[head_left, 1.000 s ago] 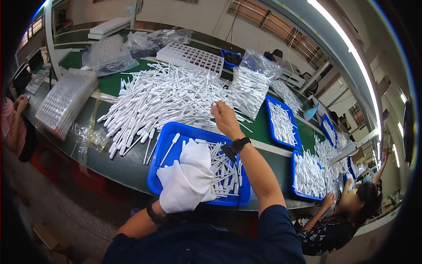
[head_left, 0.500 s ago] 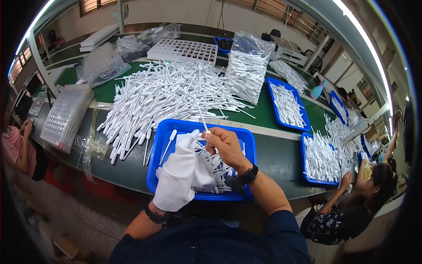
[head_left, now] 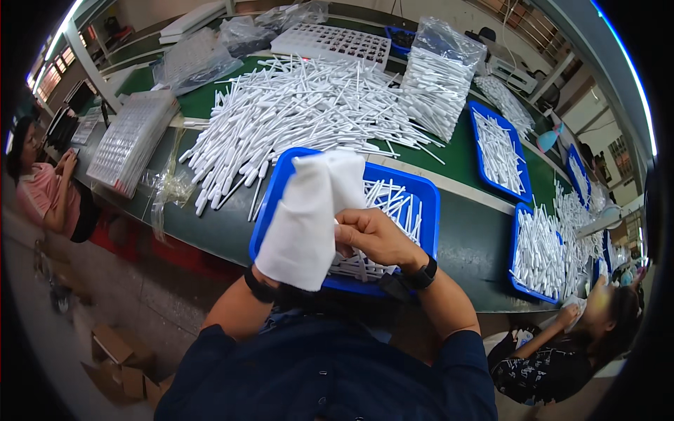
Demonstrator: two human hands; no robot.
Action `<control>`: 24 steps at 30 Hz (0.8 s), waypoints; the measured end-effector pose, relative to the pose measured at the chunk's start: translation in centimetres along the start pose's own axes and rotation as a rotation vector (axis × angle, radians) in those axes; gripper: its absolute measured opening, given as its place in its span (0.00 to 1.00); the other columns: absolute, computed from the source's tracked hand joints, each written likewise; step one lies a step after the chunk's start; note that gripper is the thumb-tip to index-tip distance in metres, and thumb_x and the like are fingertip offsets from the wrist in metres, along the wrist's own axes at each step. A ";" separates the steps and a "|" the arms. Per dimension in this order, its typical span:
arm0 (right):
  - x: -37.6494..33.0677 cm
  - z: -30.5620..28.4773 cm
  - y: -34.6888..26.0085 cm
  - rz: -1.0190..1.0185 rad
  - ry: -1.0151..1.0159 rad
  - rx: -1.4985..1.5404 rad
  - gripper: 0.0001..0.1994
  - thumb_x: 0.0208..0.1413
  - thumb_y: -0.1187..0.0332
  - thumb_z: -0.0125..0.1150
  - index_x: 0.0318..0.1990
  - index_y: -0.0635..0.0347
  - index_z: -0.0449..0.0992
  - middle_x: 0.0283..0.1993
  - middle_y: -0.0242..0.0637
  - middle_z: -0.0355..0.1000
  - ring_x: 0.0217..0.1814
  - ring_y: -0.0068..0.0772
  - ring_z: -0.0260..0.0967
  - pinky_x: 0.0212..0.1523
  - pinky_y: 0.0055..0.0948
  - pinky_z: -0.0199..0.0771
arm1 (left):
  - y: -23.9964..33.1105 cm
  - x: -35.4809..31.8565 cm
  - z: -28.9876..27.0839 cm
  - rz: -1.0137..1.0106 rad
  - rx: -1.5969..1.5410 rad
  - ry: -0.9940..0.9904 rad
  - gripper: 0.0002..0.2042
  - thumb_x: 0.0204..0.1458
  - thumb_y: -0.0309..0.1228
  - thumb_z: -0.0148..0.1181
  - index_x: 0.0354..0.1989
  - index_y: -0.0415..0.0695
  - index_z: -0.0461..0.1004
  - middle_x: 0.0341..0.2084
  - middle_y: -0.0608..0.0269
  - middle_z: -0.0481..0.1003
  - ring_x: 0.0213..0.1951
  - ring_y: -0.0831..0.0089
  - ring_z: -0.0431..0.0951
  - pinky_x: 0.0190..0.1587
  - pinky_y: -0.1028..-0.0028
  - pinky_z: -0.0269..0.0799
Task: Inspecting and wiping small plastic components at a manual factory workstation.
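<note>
A white cloth (head_left: 302, 224) drapes over my left hand and hides its fingers; only the wrist with a black band (head_left: 261, 286) shows below it. The cloth is held up above a blue tray (head_left: 431, 203). My right hand (head_left: 375, 235) is closed in a pinch at the cloth's right edge. A small white bit, seemingly the end of a white stick (head_left: 336, 222), shows at its fingertips; the remainder is hidden by cloth and fingers. Inside the tray, partly under my hands, lie many white sticks (head_left: 397, 203) with one thicker end.
Beyond the tray spreads a large heap of similar sticks (head_left: 309, 112). A clear bag (head_left: 439, 84) of sticks stands behind it. More blue trays (head_left: 516, 263) sit to the right, near a co-worker (head_left: 562, 351). Clear compartment trays (head_left: 133, 144) are stacked left, near another person (head_left: 49, 186).
My right hand has brought the stick, held upright before, down to the cloth. The cloth has been raised and spread more over my left hand. The whole view has shifted.
</note>
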State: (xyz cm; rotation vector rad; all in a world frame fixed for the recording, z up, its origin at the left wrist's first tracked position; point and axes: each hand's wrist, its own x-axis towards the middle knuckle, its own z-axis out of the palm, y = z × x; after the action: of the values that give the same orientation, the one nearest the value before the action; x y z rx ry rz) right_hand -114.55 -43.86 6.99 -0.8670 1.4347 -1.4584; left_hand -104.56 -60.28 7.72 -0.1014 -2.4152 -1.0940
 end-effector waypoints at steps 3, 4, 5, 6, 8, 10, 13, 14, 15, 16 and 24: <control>-0.3 0.0 0.5 0.057 -0.062 -0.040 0.13 0.69 0.63 0.53 0.49 0.65 0.76 0.28 0.26 0.72 0.30 0.15 0.66 0.34 0.18 0.67 | -0.7 -0.3 -0.8 -0.210 -0.302 0.006 0.23 0.50 0.18 0.57 0.57 0.36 0.66 0.41 0.52 0.75 0.44 0.55 0.77 0.46 0.65 0.74; -0.3 0.1 0.5 0.036 -0.033 -0.052 0.13 0.69 0.64 0.53 0.48 0.65 0.76 0.29 0.26 0.72 0.30 0.15 0.66 0.34 0.18 0.67 | -0.6 -0.5 -0.7 -0.237 -0.323 -0.028 0.23 0.51 0.19 0.58 0.57 0.36 0.65 0.40 0.54 0.75 0.43 0.59 0.78 0.45 0.66 0.75; -0.4 0.2 0.4 0.014 -0.003 -0.064 0.13 0.69 0.64 0.52 0.47 0.65 0.76 0.29 0.26 0.71 0.31 0.15 0.66 0.34 0.19 0.67 | -0.4 -0.6 -0.5 -0.263 -0.343 -0.062 0.23 0.52 0.21 0.60 0.57 0.36 0.65 0.39 0.55 0.75 0.41 0.62 0.78 0.43 0.67 0.75; -0.2 0.3 0.4 -0.002 0.034 -0.078 0.12 0.69 0.64 0.52 0.46 0.65 0.76 0.29 0.26 0.71 0.31 0.15 0.66 0.34 0.19 0.67 | -0.6 -0.6 -0.1 -0.287 -0.372 -0.100 0.23 0.52 0.22 0.62 0.57 0.37 0.65 0.39 0.57 0.75 0.40 0.66 0.79 0.41 0.68 0.76; -0.2 0.8 0.9 -0.052 0.103 -0.066 0.12 0.69 0.65 0.52 0.45 0.65 0.76 0.29 0.26 0.72 0.31 0.16 0.66 0.35 0.20 0.68 | -0.7 -0.9 1.3 -0.109 0.005 -0.057 0.23 0.53 0.24 0.63 0.57 0.37 0.64 0.38 0.57 0.75 0.38 0.69 0.79 0.39 0.70 0.76; -0.3 1.1 1.4 -0.156 0.234 -0.044 0.12 0.69 0.65 0.51 0.44 0.66 0.76 0.31 0.28 0.74 0.32 0.16 0.68 0.35 0.21 0.69 | -1.0 -1.0 2.8 0.257 0.756 0.047 0.24 0.54 0.27 0.64 0.57 0.37 0.63 0.37 0.58 0.75 0.33 0.74 0.78 0.34 0.73 0.77; -0.3 0.6 0.4 -0.044 0.113 -0.333 0.13 0.69 0.64 0.51 0.47 0.66 0.76 0.33 0.30 0.76 0.34 0.16 0.70 0.35 0.21 0.70 | -3.4 -0.9 1.1 -0.070 -0.133 -0.048 0.21 0.53 0.25 0.62 0.56 0.37 0.65 0.38 0.56 0.75 0.34 0.71 0.79 0.35 0.70 0.76; -0.4 0.4 0.1 0.015 0.051 -0.480 0.14 0.69 0.64 0.51 0.48 0.66 0.76 0.34 0.32 0.77 0.35 0.16 0.71 0.36 0.21 0.71 | -3.8 -0.7 0.8 -0.235 -0.579 -0.093 0.20 0.53 0.24 0.61 0.55 0.37 0.65 0.38 0.55 0.75 0.35 0.70 0.79 0.35 0.68 0.76; -0.6 0.6 0.1 0.019 0.059 -0.478 0.14 0.69 0.64 0.51 0.48 0.66 0.76 0.34 0.32 0.77 0.35 0.16 0.71 0.36 0.21 0.71 | -3.5 -1.1 1.4 -0.234 -0.584 -0.101 0.20 0.53 0.24 0.61 0.55 0.37 0.65 0.38 0.55 0.75 0.35 0.70 0.79 0.35 0.68 0.76; -0.4 0.7 0.0 -0.025 0.075 -0.351 0.14 0.68 0.64 0.52 0.48 0.66 0.76 0.34 0.31 0.77 0.35 0.16 0.71 0.35 0.21 0.71 | -2.5 -1.3 2.0 -0.176 -0.358 -0.090 0.22 0.52 0.26 0.60 0.56 0.37 0.66 0.41 0.53 0.75 0.40 0.65 0.77 0.42 0.66 0.73; -0.6 -1.0 -1.3 0.007 0.323 -0.355 0.15 0.67 0.62 0.54 0.45 0.67 0.77 0.29 0.28 0.74 0.30 0.16 0.67 0.31 0.21 0.68 | -3.0 -1.5 2.5 0.040 0.195 -0.331 0.19 0.58 0.29 0.56 0.58 0.39 0.68 0.49 0.57 0.74 0.51 0.65 0.74 0.56 0.68 0.67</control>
State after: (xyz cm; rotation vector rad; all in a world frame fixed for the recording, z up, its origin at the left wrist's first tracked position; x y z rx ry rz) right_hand -115.40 -42.99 8.30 -0.8620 1.9787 -1.4062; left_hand -104.99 -60.30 3.55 -0.2837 -2.7868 -0.8737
